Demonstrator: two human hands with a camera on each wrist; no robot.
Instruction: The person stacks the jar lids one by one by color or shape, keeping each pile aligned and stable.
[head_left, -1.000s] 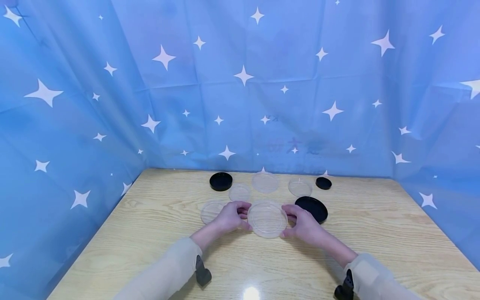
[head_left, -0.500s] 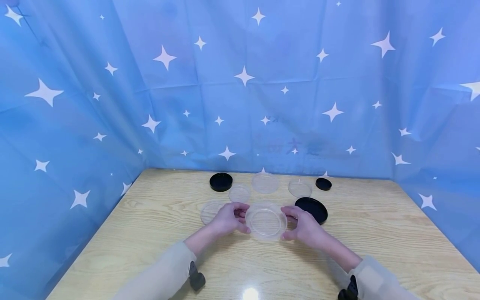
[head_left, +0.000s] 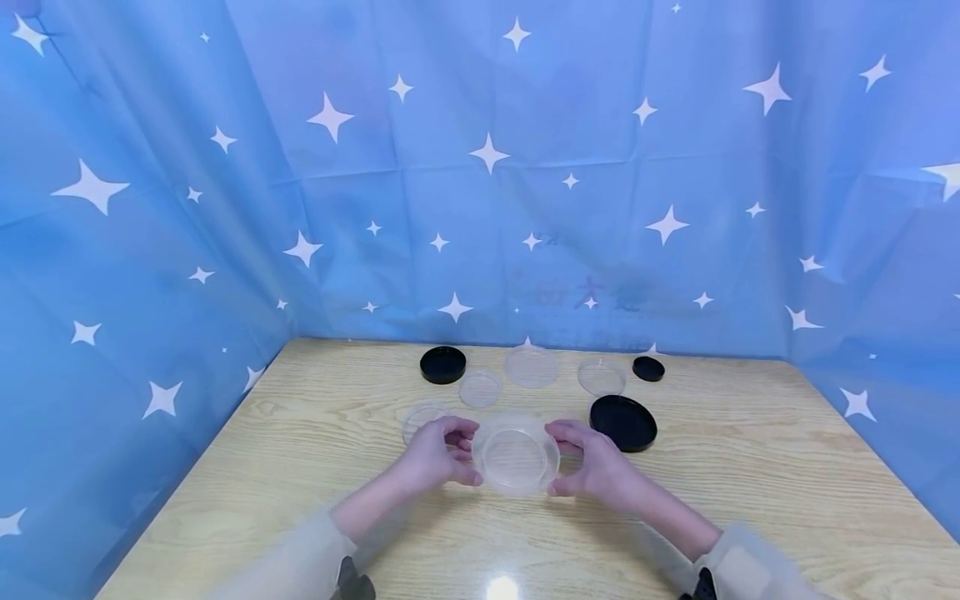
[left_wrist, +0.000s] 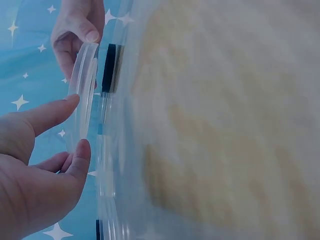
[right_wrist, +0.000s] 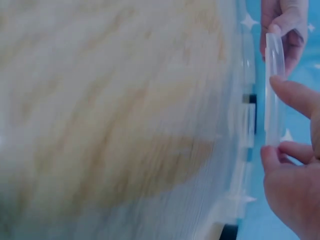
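Observation:
A clear, round plastic dish [head_left: 516, 458] is held between my two hands above the tabletop, its flat face visible in the head view. My left hand [head_left: 435, 458] grips its left edge and my right hand [head_left: 600, 468] its right edge, each with thumb and fingers. Seen edge-on in the left wrist view, the dish [left_wrist: 83, 92] shows a ridged double rim; whether it is one piece or two nested pieces, I cannot tell. Partly behind my left hand lies another clear round disc [head_left: 417, 417]. A large black round dish [head_left: 622, 423] lies just beyond my right hand.
Along the back of the wooden table [head_left: 247, 467] lie a black dish [head_left: 442, 365], a small black dish [head_left: 648, 368], a small clear disc [head_left: 480, 389], a larger clear disc [head_left: 531, 367] and a clear shallow dish [head_left: 602, 377]. A blue star-patterned curtain [head_left: 480, 208] hangs behind.
Both hands have moved the clear dish a little leftward and toward me. The right hand now stands apart from the large black dish. The things on the table have stayed put.

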